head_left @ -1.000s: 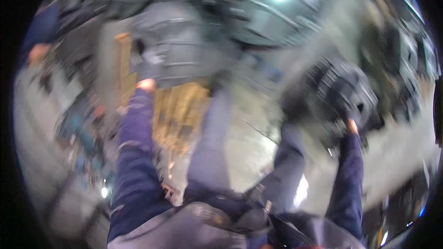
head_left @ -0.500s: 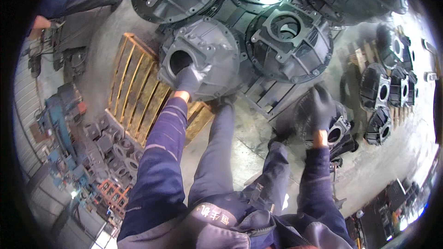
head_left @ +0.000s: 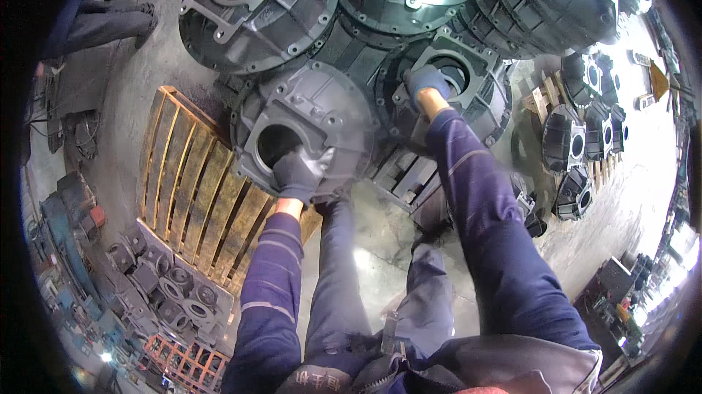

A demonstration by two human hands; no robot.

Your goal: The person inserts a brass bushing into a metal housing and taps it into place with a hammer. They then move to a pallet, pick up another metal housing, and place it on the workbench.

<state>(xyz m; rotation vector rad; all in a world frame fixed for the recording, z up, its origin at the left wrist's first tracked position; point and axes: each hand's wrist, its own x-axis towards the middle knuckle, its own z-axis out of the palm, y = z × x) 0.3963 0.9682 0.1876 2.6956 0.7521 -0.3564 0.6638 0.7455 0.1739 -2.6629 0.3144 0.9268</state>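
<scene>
My left hand [head_left: 296, 176], in a dark grey glove, grips the edge of the round opening in a grey cast bell housing [head_left: 333, 98]. Its fingertips are partly hidden at the opening, and a shiny patch shows beside them. My right hand [head_left: 426, 85], gloved alike, is closed at the left side of the raised flange on a darker bell housing [head_left: 479, 105]. Some of its fingers are hidden. Both housings stand close together in front of me, openings facing up.
Larger housings [head_left: 256, 25] are stacked beyond. A slatted wooden pallet [head_left: 197, 182] lies at left, with cast parts [head_left: 172, 288] and an orange crate [head_left: 190, 365] nearer. More housings [head_left: 564, 138] rest on pallets at right. Another person's legs [head_left: 102, 25] show at far left.
My right hand has moved up and left from the low right side to the darker housing's flange. The left hand keeps its place on the grey housing. The view has shifted.
</scene>
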